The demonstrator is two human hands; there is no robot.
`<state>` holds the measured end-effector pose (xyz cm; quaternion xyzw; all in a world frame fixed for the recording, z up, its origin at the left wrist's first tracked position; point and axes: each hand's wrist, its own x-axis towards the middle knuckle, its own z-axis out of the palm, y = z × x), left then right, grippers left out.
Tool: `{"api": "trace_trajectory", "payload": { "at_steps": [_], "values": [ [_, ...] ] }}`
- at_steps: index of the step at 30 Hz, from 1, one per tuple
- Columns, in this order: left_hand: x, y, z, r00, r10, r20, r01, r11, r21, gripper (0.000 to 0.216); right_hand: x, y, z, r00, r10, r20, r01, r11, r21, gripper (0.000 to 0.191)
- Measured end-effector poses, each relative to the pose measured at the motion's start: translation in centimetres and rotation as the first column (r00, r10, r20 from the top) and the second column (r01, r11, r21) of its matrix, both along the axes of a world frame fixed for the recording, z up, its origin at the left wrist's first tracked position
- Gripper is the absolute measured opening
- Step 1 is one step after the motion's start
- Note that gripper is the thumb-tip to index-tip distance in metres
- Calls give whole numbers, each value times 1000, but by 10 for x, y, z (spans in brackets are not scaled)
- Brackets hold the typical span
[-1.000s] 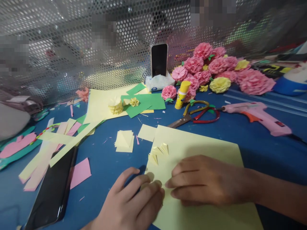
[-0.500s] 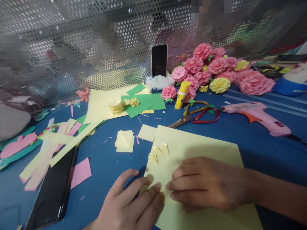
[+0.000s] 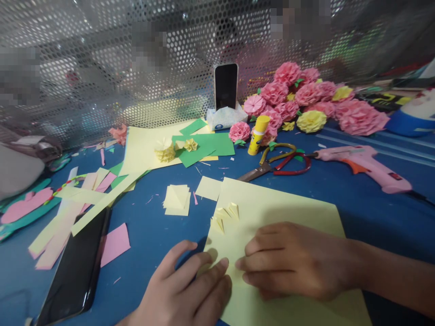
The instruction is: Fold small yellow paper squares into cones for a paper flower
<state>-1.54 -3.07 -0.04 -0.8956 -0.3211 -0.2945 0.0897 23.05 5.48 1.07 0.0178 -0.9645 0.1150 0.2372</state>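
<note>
My left hand lies flat at the near left edge of a large pale yellow sheet, thumb spread, fingers pressing down. My right hand rests on the same sheet with its fingers bent and pressed together. The fingertips of both hands meet, and whatever lies under them is hidden. Small folded yellow pieces sit on the sheet just beyond the hands. A stack of yellow squares lies to the left on the blue table.
Scissors, a yellow glue stick and a pink glue gun lie beyond the sheet. Pink and yellow paper flowers are piled at the back right. A dark phone lies near left, and another phone stands against the perforated screen.
Both hands have shifted slightly toward me on the sheet, fingertips still together. Nothing else has moved.
</note>
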Motion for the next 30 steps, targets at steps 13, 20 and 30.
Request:
{"api": "trace_trajectory", "payload": {
  "at_steps": [13,20,30],
  "values": [
    [0,0,-1,1000,-1,5,1,1000,-15,20,1,-3,1,1000,-7,26,6,1000,24,17],
    [0,3,-4,998,-6,70,7,1000,-15,11,0,-4,2,999,-10,44,10,1000,22,21],
    [0,4,-3,998,-12,60,12,1000,2,9,0,-5,1,999,-9,35,9,1000,0,21]
  ]
}}
